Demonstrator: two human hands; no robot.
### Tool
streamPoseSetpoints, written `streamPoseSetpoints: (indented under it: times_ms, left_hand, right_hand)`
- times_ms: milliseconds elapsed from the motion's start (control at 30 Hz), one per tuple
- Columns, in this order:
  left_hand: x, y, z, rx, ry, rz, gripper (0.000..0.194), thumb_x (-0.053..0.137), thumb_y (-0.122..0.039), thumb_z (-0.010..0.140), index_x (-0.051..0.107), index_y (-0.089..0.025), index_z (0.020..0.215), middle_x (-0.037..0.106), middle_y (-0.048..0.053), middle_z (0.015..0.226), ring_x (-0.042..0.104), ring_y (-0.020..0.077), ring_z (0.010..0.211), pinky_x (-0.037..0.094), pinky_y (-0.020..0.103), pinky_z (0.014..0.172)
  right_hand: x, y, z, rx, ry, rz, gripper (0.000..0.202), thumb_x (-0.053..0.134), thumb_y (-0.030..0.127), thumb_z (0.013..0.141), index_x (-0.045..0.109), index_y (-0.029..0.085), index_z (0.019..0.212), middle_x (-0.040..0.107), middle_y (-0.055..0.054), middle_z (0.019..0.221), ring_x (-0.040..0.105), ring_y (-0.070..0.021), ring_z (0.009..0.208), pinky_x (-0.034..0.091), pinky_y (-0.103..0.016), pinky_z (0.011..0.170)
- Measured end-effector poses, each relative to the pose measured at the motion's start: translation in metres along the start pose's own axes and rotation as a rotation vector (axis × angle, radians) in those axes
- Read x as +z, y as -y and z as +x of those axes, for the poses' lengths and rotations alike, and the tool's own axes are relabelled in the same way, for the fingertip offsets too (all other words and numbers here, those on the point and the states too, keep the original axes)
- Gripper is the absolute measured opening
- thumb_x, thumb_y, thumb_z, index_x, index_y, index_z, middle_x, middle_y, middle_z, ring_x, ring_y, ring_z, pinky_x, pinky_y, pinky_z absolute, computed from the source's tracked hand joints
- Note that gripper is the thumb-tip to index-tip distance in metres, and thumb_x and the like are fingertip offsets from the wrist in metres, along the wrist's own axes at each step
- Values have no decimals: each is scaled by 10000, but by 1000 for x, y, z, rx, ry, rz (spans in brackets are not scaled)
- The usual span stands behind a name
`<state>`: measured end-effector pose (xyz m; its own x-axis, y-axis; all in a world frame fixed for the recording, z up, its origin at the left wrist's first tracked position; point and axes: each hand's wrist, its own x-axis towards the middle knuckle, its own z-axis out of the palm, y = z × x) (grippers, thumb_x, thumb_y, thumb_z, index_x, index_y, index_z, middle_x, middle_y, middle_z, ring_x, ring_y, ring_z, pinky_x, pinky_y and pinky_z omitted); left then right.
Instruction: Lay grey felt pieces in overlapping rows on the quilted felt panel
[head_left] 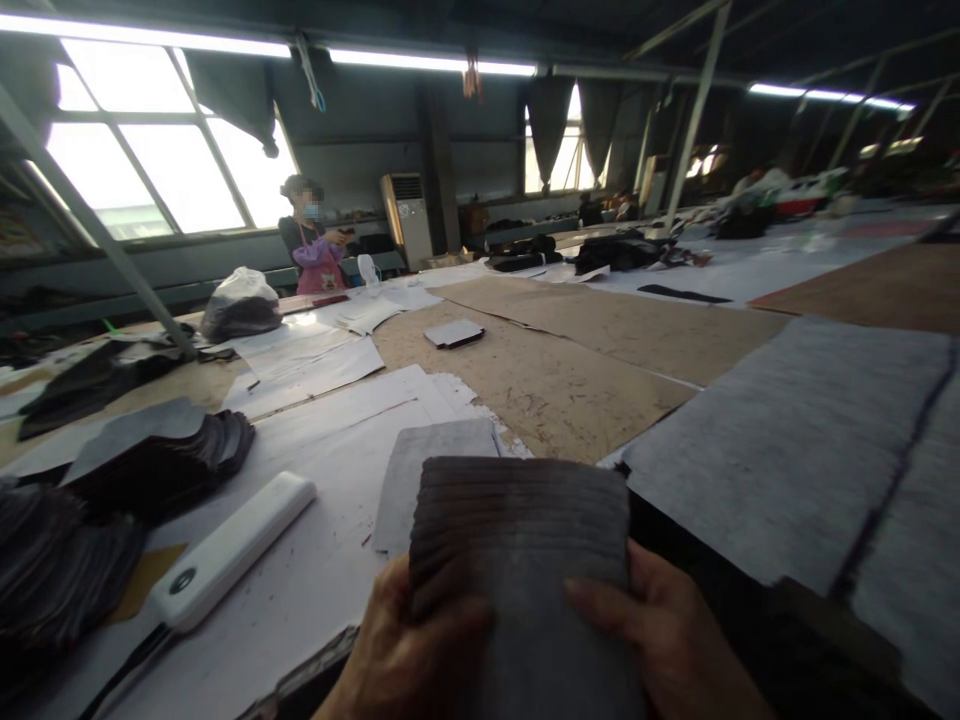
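Note:
A thick stack of dark grey fabric pieces (525,540) is held up at the bottom middle, its layered edges fanned at the top. My left hand (420,640) grips its left side, with the thumb across the front. On the right side my right hand (660,630) is closed round the stack, its thumb also lying on the front. Just behind the stack, a pale grey sheet (431,450) lies on white paper (337,530). The lower part of the stack fades into shadow.
Dark fabric stacks (172,460) and a white corded device (232,550) lie at left. A small cut stack (454,333) rests on brown board (570,380). Grey sheeting (787,440) covers the right. A person (319,240) stands beyond the table, near a bagged bundle (240,305).

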<state>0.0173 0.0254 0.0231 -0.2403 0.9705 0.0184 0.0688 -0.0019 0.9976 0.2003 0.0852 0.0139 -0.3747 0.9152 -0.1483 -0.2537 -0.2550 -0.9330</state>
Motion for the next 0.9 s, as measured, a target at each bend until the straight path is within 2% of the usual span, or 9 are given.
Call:
streamPoseSetpoints:
  times_ms: [133,200,367,433,567,633,700,833,900]
  left_hand:
    - [-2,12,-6,559,-170,375,234,614,-198,673,711,-211,885,630,50,801,582,180,706,451,232,647]
    - [-1,14,-9,598,-236,378,277,636,-199,651,711,-235,915,633,60,844,583,193,751,451,243,685]
    - [8,0,-3,-221,-114,-253,213,694,-260,561,692,-155,747,638,49,647,600,225,623,477,299,607]
    - [8,-3,-1,-459,-95,-438,243,708,-256,542,676,-135,751,629,48,594,602,239,590,483,333,593]
    - [2,-3,-2,-116,-108,-88,176,686,-283,588,707,-137,684,612,45,603,576,207,599,453,269,574]
    - [0,-2,-4,151,-98,57,172,662,-294,608,727,-164,701,623,49,682,563,187,635,435,239,593]
    - [0,-3,-4,139,-72,-9,192,659,-293,602,731,-174,735,633,57,722,569,191,666,438,240,613]
    - [7,-2,-4,-324,0,-370,212,676,-317,606,702,-153,737,641,52,642,580,194,585,451,267,552]
    - [7,-2,-5,-298,13,-334,207,678,-345,633,695,-145,684,636,49,606,573,185,555,447,260,537]
  right_hand:
    - [7,-10,-2,86,34,11,286,687,320,655,659,129,866,675,-68,807,623,-247,748,498,-276,605]
    - [9,-21,-5,64,-128,-136,217,653,313,664,666,132,783,676,-55,739,622,-242,680,482,-250,516]
    - [10,-28,-8,-729,-265,-556,173,581,256,678,708,200,781,683,-26,763,628,-233,727,504,-288,695]
    - [9,-22,-6,-724,-216,-548,167,589,249,684,708,216,796,684,-24,793,629,-219,750,499,-280,725]
    - [3,-18,0,-47,-29,-98,287,654,324,641,673,174,885,672,-44,713,622,-215,610,505,-286,561]
    - [-1,-24,-2,24,55,-1,275,653,321,624,674,148,838,665,-58,684,613,-223,571,491,-286,503]
    - [-4,-31,-6,-195,-35,-195,177,644,286,650,687,153,758,661,-59,687,614,-228,602,491,-276,514]
    - [-2,-35,-15,-871,-219,-557,259,564,196,741,688,266,957,659,-36,910,597,-238,874,487,-308,764]
    - [-3,-33,-12,-819,-204,-528,262,558,196,758,680,289,970,657,-23,899,606,-204,831,489,-282,762]
